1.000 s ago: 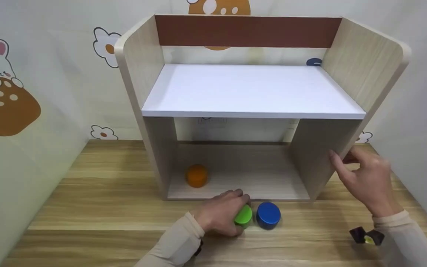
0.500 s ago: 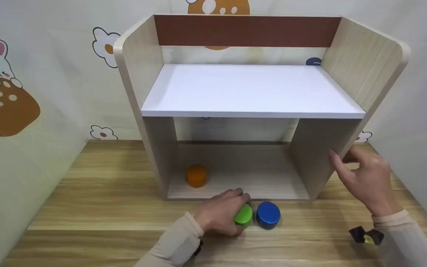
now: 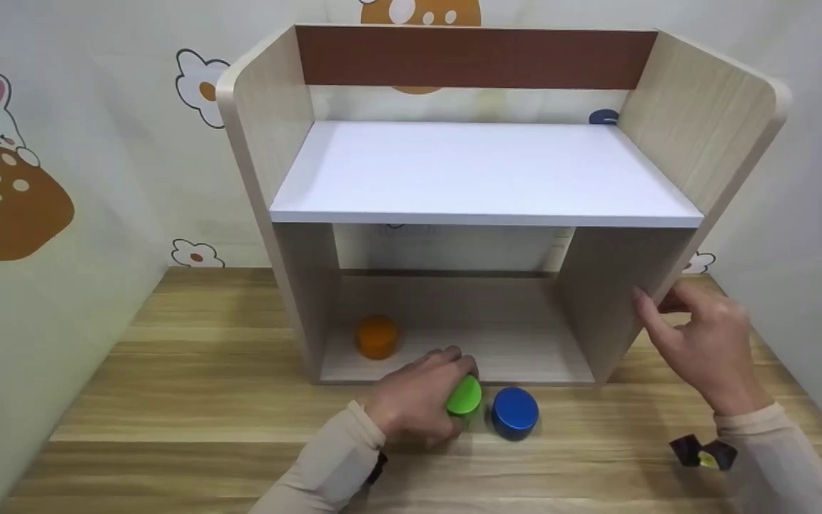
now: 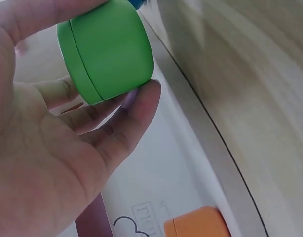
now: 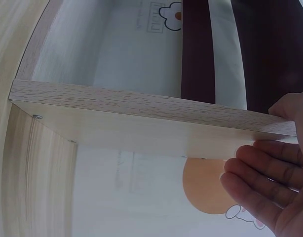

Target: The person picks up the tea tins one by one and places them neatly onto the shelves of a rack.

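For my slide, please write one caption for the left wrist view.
Left hand grips a green container; an orange one shows at the bottom edge.

Head view forward and down, wrist views close, all sharing shelf (image 3: 486, 171)

Left hand (image 3: 418, 400) pinching, thumb (image 4: 43, 15) opposite bent fingers (image 4: 134, 118), forearm (image 3: 325, 460) angled inward. Right hand (image 3: 714, 343) out wide — thumb one side, fingers other — firmness hard to call, fingertips mostly hidden from head view.

The green container (image 4: 112, 49) looks like smooth plastic.
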`<state>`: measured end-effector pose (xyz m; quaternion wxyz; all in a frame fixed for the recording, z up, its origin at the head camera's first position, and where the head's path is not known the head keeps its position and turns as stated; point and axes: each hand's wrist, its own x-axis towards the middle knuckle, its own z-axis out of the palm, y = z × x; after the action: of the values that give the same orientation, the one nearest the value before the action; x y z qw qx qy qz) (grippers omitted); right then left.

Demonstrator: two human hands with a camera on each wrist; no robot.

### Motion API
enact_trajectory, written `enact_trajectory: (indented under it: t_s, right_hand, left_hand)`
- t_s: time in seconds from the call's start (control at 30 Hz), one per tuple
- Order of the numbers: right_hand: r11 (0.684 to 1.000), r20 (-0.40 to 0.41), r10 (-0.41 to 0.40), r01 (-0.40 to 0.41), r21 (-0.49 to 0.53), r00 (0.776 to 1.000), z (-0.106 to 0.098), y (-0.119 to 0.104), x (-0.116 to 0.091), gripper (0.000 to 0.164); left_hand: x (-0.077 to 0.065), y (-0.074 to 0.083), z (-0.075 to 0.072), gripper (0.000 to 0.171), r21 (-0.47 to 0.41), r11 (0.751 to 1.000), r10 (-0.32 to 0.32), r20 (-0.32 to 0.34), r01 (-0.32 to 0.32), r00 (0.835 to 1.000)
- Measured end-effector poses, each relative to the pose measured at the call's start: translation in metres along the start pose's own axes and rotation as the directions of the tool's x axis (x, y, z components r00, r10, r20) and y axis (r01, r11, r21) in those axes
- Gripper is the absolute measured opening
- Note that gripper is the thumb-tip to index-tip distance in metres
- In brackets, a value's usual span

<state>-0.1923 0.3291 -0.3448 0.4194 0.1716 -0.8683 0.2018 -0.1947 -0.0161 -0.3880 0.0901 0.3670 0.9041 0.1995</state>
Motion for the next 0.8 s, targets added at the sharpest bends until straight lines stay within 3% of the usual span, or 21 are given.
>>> enact_trajectory:
  t_s: [0.2,0.53,0.67,0.8]
  right_hand:
    - [1.0,-0.001,0.001,-0.001,-0.006,1.0,0.001,-0.001,0.0,0.017]
    - [1.0,-0.014,0.006,-0.006,0.003,1.0,0.001,0.0,-0.001,0.017]
    - [1.0,-0.011,0.007,-0.006,0.005,1.0,0.001,0.0,-0.001,0.017]
    - [1.0,-0.031,-0.007,0.007,0.01,1.0,0.003,0.002,-0.001,0.015]
  left_hand:
    - [0.001,-0.005,-0.005,0.047,-0.028,1.0,0.001,-0.053,-0.002,0.999]
    - [0.008,-0.008,-0.011,0.052,-0.122,0.989,-0.092,-0.078,0.082,0.993]
    - [0.012,-0.01,-0.014,0.054,-0.123,0.987,-0.12,-0.098,0.107,0.988]
    - [0.017,-0.013,-0.017,0.053,-0.096,0.991,-0.108,-0.136,0.095,0.985]
